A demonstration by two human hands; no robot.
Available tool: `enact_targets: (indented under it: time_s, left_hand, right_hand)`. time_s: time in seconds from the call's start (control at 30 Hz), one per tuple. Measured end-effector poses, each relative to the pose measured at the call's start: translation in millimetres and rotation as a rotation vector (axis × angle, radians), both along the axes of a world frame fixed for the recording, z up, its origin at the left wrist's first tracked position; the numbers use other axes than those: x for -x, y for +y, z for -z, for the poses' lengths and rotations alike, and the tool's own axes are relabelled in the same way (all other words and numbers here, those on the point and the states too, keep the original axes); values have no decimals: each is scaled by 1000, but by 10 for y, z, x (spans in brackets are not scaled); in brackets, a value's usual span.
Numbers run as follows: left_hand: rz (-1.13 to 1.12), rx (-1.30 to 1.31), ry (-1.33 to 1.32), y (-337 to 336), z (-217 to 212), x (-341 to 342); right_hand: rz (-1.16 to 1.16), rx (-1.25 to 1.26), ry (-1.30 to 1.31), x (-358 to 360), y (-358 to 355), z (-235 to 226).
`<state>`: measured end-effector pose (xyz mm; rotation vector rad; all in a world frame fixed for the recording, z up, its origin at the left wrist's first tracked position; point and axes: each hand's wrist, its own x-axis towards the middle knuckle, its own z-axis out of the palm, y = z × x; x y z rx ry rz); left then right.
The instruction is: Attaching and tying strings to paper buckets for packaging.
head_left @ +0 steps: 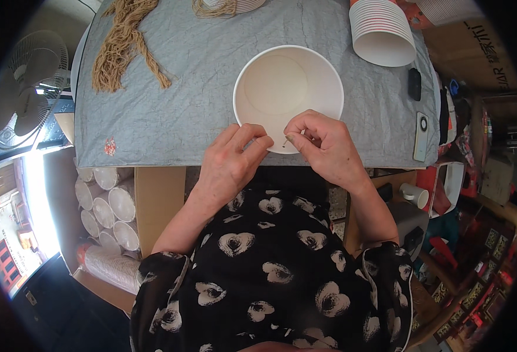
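Note:
A large white paper bowl (288,88) stands open side up on the grey cloth-covered table (170,117), close to its near edge. My left hand (232,161) pinches the bowl's near rim between thumb and fingers. My right hand (323,144) is closed on a thin needle-like tool (286,141), whose tip touches the same rim just right of my left fingers. Both hands sit side by side at the bowl's front wall.
A bundle of tan twine (120,47) lies at the table's far left. A stack of white paper bowls (383,29) lies on its side at the far right, with a dark fob (414,84) and a white remote (421,136) nearby. More stacked bowls (109,208) fill a box below left; a fan (26,88) stands left.

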<state>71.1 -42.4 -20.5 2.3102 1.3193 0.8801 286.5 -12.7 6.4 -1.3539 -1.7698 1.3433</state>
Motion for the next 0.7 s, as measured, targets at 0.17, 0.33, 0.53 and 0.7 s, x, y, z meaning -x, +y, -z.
enact_targets:
  time_s: [0.17,0.33,0.53,0.7]
  left_hand:
    - [6,19,-20,4,11,17]
    - [22,28,-33,22,3,16]
    - [33,57,-38,46,-30,8]
    - [42,84,-28,108,-54,-5]
  right_hand:
    - [-4,-19,-16,25,-8,-11]
    - [-9,-25,-64,36,2,-36]
    - [20,-50,-131,66,2,-40]
    - [24,-151,-184,76,43,-57]
